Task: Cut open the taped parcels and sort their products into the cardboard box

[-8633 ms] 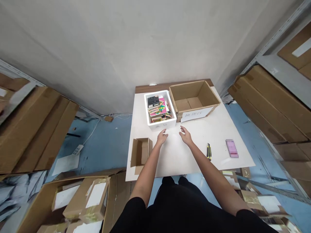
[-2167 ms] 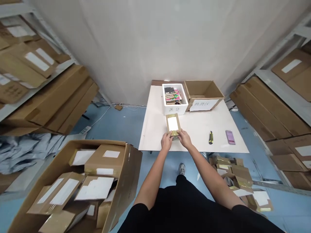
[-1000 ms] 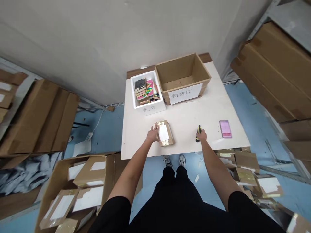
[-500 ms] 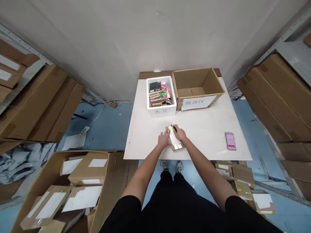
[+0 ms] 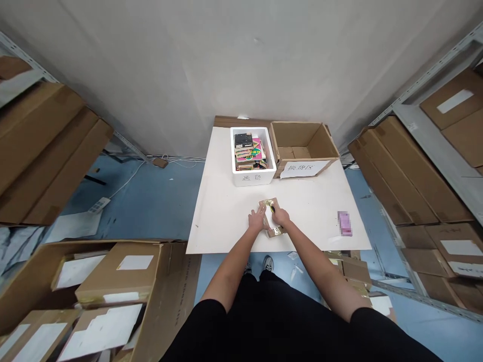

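Note:
A small taped cardboard parcel with a white label lies near the front of the white table. My left hand rests against the parcel's left side, fingers pressed on it. My right hand is closed on a yellow and black utility knife, whose tip lies on the parcel's top. Behind them stand a white foam box filled with several small colourful packs and an open brown carton with a paper label on its front.
A pink item lies at the table's right. A big open carton of labelled parcels stands on the blue floor at my left. Emptied small boxes litter the floor at right. Shelves with large cartons line both sides.
My right hand picked the utility knife off the table and brought it left onto the parcel. My left hand has stayed on the parcel's left side, and the parcel has been turned a little.

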`<state>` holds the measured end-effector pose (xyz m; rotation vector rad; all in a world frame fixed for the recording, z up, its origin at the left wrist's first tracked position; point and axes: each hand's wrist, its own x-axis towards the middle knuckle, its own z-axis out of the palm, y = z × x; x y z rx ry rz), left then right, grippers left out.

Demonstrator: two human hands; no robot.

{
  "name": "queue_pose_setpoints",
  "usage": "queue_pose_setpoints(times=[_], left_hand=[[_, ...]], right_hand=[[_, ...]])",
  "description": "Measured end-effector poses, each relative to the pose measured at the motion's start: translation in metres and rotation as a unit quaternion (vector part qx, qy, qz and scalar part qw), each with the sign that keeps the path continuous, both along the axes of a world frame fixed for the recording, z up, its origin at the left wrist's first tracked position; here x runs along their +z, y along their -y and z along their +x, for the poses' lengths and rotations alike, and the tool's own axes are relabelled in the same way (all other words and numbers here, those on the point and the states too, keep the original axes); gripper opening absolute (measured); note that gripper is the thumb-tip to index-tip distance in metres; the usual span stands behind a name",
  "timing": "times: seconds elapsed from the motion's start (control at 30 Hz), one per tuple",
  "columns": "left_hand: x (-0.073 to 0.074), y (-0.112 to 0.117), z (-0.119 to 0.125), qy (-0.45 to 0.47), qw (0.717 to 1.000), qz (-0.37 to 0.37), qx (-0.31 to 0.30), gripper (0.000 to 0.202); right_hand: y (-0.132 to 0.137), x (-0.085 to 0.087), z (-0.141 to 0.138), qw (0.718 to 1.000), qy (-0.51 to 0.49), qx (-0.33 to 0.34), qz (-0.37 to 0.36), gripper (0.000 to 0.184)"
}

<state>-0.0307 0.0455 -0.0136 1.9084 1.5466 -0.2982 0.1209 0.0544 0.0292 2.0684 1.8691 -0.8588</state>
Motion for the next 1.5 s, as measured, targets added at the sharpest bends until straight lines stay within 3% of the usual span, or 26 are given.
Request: queue_pose_setpoints(times=[0.17,0.37,0.53,0.67,0.83,0.93,1.07,1.17,1.33,1.4,1.5], left_hand=[[0.000,-0.002,0.000,-0.004,1.000,0.002,-0.001,0.140],[-0.003,-0.003,-0.001,-0.008,1.000,0.025,-0.011,0.136],[-0.004,-0.005,0.000,-0.024,0.999,0.024,-0.016,0.138],[-0.002,-0.002,0.008,-0.046,0.999,0.027,-0.008,0.137],[-0.001,0.010,0.029,-0.059,0.997,0.035,0.037,0.131],[0.000,0.019,0.040,-0.068,0.996,0.029,0.046,0.124],[0.005,0.031,0.045,-0.094,0.993,0.036,0.063,0.116],[0.006,0.043,0.044,-0.122,0.988,0.038,0.086,0.113],[0.000,0.058,0.045,-0.180,0.977,0.055,0.096,0.101],[-0.003,0.056,0.046,-0.186,0.977,0.079,0.071,0.092],[-0.006,0.041,0.044,-0.139,0.984,0.107,-0.016,0.085]], right_hand=[[0.021,0.007,0.002,0.999,0.017,-0.021,-0.035,0.063],[0.056,0.023,0.020,0.991,-0.021,-0.049,-0.121,0.055],[0.092,0.024,0.036,0.994,-0.001,-0.004,-0.108,0.053],[0.102,0.025,0.065,0.993,-0.018,-0.009,-0.113,0.055],[0.093,0.014,0.104,0.994,-0.022,-0.110,-0.016,0.056],[0.084,-0.010,0.110,0.982,-0.042,-0.183,0.022,0.070],[0.068,-0.043,0.102,0.969,-0.099,-0.225,0.022,0.085],[0.053,-0.052,0.096,0.965,-0.114,-0.233,0.027,0.086],[0.027,-0.050,0.089,0.972,-0.124,-0.197,0.037,0.091],[0.021,-0.050,0.087,0.973,-0.132,-0.185,0.040,0.092],[0.018,-0.054,0.090,0.968,-0.159,-0.184,0.055,0.089]])
